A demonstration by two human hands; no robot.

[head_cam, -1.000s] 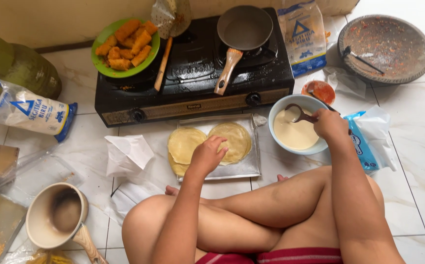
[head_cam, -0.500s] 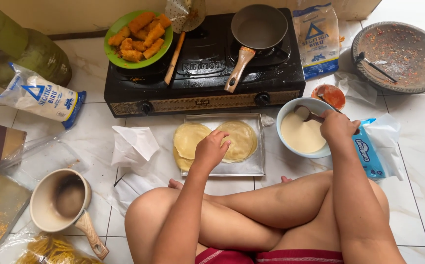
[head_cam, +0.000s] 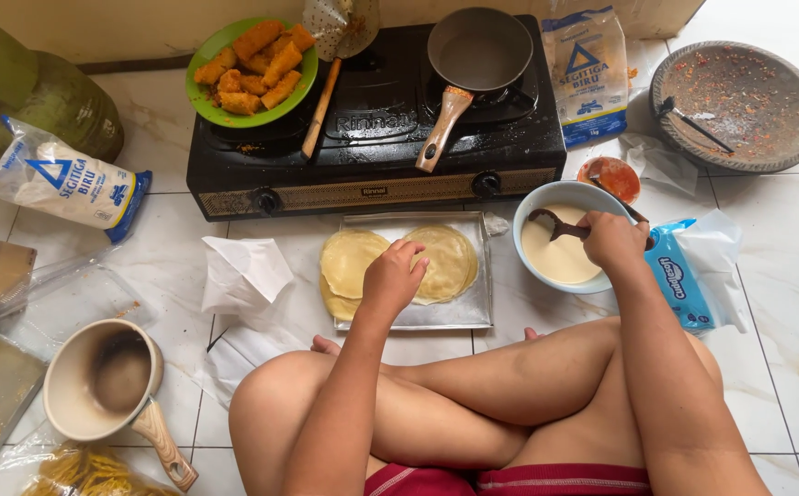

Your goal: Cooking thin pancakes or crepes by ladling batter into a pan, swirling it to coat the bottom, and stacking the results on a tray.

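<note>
A person sits cross-legged on the white tiled floor, close to the low black two-burner gas stove, so everything is in easy reach without standing up.

The left hand rests on the thin round pale yellow crepes that lie overlapping in the shallow rectangular metal tray. Its fingers are curled loosely and press down on the top crepe, it seems to keep it flat or to lift its edge; I cannot tell if they pinch it.

The right hand is closed around the handle of a dark ladle, whose scoop dips into the creamy batter inside the light blue round bowl. The bowl stands just to the right of the tray, near the stove, so the batter has a short way to the small grey frying pan with wooden handle on the right burner.

On the left burner side sits a green plate of orange breaded fried rolls, with a skimmer on a wooden stick beside it. Far right lies a grey stone mortar dish. A blue plastic packet lies beside the bowl, and white flour bags are at the left and behind the stove.
</note>
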